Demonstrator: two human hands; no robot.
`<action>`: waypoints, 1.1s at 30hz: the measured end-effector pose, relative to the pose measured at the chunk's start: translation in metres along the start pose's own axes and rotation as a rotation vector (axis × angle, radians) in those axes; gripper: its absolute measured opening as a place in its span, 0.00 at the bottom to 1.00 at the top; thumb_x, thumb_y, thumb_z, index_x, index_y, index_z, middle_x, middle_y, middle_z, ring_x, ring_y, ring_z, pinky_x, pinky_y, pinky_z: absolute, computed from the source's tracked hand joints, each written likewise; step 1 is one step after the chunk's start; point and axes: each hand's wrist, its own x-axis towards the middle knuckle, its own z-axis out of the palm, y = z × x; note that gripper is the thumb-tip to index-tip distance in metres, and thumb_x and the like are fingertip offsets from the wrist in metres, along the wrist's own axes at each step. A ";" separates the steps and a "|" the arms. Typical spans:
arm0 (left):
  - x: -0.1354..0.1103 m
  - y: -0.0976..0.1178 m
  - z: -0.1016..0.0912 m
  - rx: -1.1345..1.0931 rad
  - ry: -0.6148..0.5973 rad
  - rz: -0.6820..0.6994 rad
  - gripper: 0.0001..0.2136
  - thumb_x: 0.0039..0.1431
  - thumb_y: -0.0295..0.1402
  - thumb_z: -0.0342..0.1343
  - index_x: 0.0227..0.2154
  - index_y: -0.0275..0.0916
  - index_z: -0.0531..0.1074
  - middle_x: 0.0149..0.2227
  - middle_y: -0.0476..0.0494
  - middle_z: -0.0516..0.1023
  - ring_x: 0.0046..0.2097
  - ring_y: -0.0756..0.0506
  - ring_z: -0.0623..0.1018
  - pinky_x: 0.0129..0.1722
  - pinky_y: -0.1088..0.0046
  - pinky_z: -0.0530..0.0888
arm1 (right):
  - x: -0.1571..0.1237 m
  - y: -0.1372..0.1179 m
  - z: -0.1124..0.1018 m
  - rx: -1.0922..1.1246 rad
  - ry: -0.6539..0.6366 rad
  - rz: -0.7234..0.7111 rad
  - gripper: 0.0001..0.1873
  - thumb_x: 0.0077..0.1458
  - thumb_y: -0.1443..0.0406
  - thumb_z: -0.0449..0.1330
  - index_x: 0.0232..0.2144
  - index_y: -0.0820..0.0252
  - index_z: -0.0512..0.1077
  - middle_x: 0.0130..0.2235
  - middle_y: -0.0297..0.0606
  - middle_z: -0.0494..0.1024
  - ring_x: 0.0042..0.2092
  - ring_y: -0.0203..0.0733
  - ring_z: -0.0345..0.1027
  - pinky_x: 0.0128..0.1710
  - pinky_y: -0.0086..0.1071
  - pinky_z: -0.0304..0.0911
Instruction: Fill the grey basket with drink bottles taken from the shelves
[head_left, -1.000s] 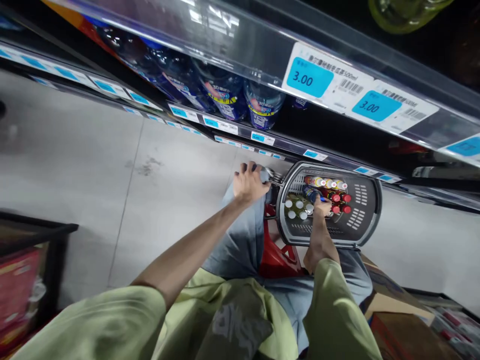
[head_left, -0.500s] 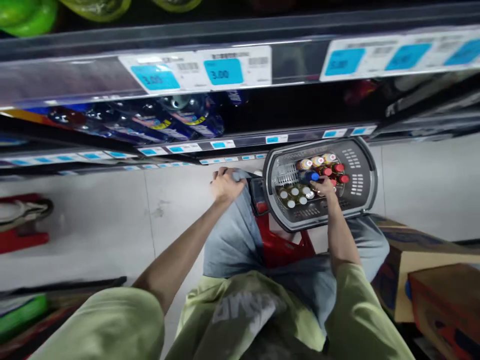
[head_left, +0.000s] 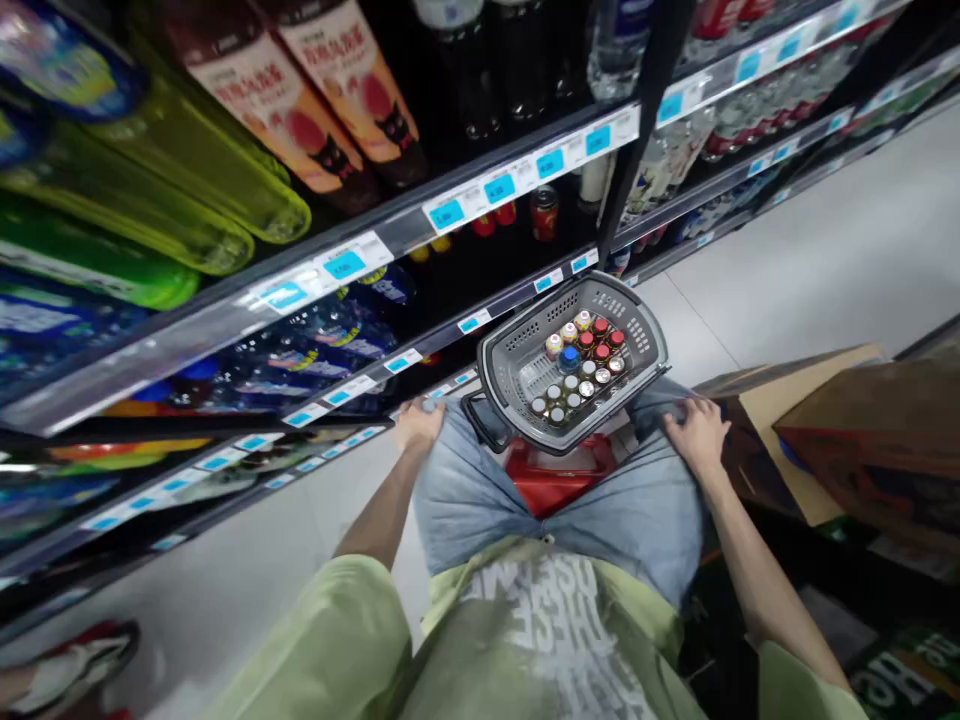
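My left hand (head_left: 418, 425) rests on my left knee with its fingers spread over the jeans. On the other knee lies my right hand (head_left: 697, 432), fingers apart and holding nothing. Between my knees, against the shelf front, is a grey shopping basket (head_left: 511, 362) with its black handle (head_left: 486, 425) folded down on the left. Small bottles stand upright inside, grouped by cap: white-orange caps (head_left: 570, 333), red caps (head_left: 602, 352), white or silver caps (head_left: 574, 383). One blue-capped bottle (head_left: 570, 358) stands among these groups.
Drink shelves with blue price tags (head_left: 499, 187) run along the front, holding large bottles (head_left: 322, 110). A red plastic object (head_left: 551, 484) sits below the basket. Cardboard boxes (head_left: 795, 450) stand at my right. Another person's shoe (head_left: 86, 665) shows at lower left.
My right hand has let go of the blue-capped bottle, left the basket and moved to my right knee. The bottle now stands in the basket. My view has turned right.
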 end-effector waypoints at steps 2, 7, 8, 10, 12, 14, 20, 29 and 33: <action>-0.002 -0.001 -0.001 0.019 0.012 0.009 0.28 0.68 0.49 0.55 0.64 0.39 0.77 0.68 0.30 0.73 0.65 0.28 0.76 0.64 0.52 0.74 | -0.010 0.008 0.001 0.150 0.031 0.197 0.33 0.65 0.48 0.58 0.64 0.61 0.73 0.70 0.58 0.69 0.68 0.65 0.64 0.65 0.59 0.65; -0.002 0.000 0.000 0.020 0.013 0.004 0.27 0.69 0.49 0.54 0.64 0.42 0.77 0.70 0.31 0.72 0.67 0.28 0.76 0.64 0.53 0.74 | -0.007 0.004 -0.006 0.269 -0.071 0.519 0.45 0.62 0.38 0.58 0.72 0.55 0.65 0.63 0.59 0.72 0.59 0.69 0.75 0.58 0.60 0.71; -0.002 -0.001 0.000 0.019 0.013 0.003 0.26 0.69 0.49 0.54 0.64 0.43 0.77 0.69 0.31 0.72 0.67 0.28 0.76 0.64 0.53 0.74 | -0.004 -0.001 -0.008 0.249 -0.063 0.520 0.43 0.63 0.39 0.57 0.71 0.56 0.67 0.62 0.59 0.72 0.59 0.70 0.75 0.58 0.61 0.71; -0.001 -0.003 0.001 0.023 0.015 0.005 0.26 0.69 0.49 0.54 0.63 0.43 0.77 0.69 0.31 0.73 0.67 0.28 0.76 0.64 0.53 0.74 | 0.000 -0.013 -0.010 0.195 -0.031 0.481 0.38 0.66 0.43 0.55 0.68 0.60 0.71 0.62 0.61 0.72 0.61 0.71 0.73 0.57 0.62 0.72; 0.001 -0.007 0.001 0.027 0.019 0.008 0.25 0.69 0.49 0.54 0.62 0.43 0.78 0.68 0.31 0.74 0.66 0.29 0.77 0.64 0.55 0.74 | 0.003 -0.023 -0.012 0.142 -0.018 0.402 0.34 0.68 0.48 0.52 0.64 0.62 0.75 0.64 0.61 0.71 0.63 0.72 0.69 0.56 0.62 0.72; 0.002 -0.010 0.002 0.031 0.018 0.005 0.25 0.69 0.49 0.54 0.62 0.43 0.78 0.67 0.31 0.75 0.66 0.30 0.77 0.64 0.55 0.74 | 0.004 -0.030 -0.014 0.109 -0.021 0.334 0.31 0.70 0.51 0.50 0.61 0.64 0.78 0.64 0.60 0.72 0.64 0.71 0.67 0.56 0.61 0.72; 0.004 -0.014 0.004 0.030 0.011 -0.015 0.27 0.69 0.49 0.53 0.64 0.42 0.77 0.68 0.31 0.75 0.66 0.30 0.76 0.64 0.56 0.73 | 0.008 -0.029 -0.015 0.070 -0.031 0.335 0.31 0.70 0.53 0.51 0.61 0.66 0.78 0.61 0.61 0.75 0.62 0.68 0.69 0.56 0.56 0.73; 0.003 -0.017 0.006 0.003 0.001 -0.013 0.27 0.69 0.48 0.53 0.65 0.41 0.76 0.68 0.31 0.75 0.66 0.29 0.76 0.63 0.55 0.73 | 0.008 -0.028 -0.011 0.049 0.004 0.349 0.32 0.67 0.52 0.52 0.61 0.67 0.78 0.60 0.63 0.76 0.62 0.73 0.69 0.56 0.60 0.72; 0.002 -0.018 0.007 -0.012 0.006 -0.013 0.27 0.69 0.47 0.53 0.64 0.40 0.77 0.68 0.31 0.75 0.65 0.29 0.76 0.64 0.55 0.72 | 0.008 -0.029 -0.011 0.063 0.014 0.344 0.33 0.66 0.52 0.52 0.61 0.67 0.79 0.60 0.65 0.76 0.63 0.75 0.69 0.55 0.63 0.72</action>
